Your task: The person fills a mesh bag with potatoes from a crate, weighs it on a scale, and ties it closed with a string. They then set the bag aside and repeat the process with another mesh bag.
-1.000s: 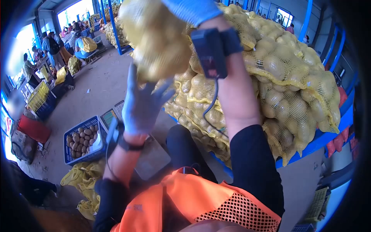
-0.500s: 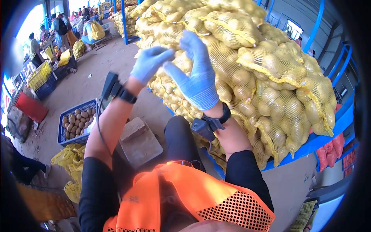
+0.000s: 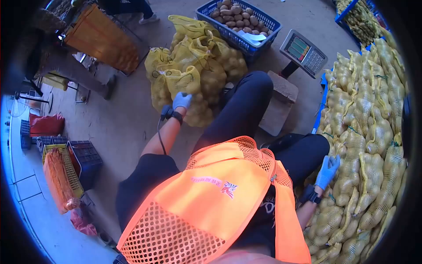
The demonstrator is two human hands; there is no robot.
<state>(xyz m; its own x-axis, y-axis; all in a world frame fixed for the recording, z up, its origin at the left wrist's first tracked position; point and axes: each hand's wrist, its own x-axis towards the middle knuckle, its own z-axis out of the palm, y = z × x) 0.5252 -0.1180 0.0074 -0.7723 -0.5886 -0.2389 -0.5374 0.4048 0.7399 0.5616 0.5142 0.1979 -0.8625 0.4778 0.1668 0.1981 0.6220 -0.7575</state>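
My left hand (image 3: 182, 100), in a light blue glove, is closed at the near side of a yellow mesh sack (image 3: 184, 81). Its fingers are curled against the netting. That sack stands on the floor among other filled yellow mesh sacks (image 3: 228, 61), bunched together with loose, slack tops. To the right, my gloved right hand (image 3: 327, 170) hangs beside my knee with its fingers apart and holds nothing. It is nearest to the pile of long mesh sacks of potatoes (image 3: 362, 145).
A blue crate (image 3: 259, 49) of potatoes stands behind the sacks. Right of it is a weighing scale display (image 3: 303, 53) with its dusty platform (image 3: 276, 114). An orange mesh sack (image 3: 103, 37) and a person's shoe (image 3: 149, 19) are far left; dark crates (image 3: 88, 160) stand lower left.
My view has swung left and down from the stacked sacks. My hands, formerly raised together, are now wide apart; the left has come down to a mesh sack, the right beside my knee.
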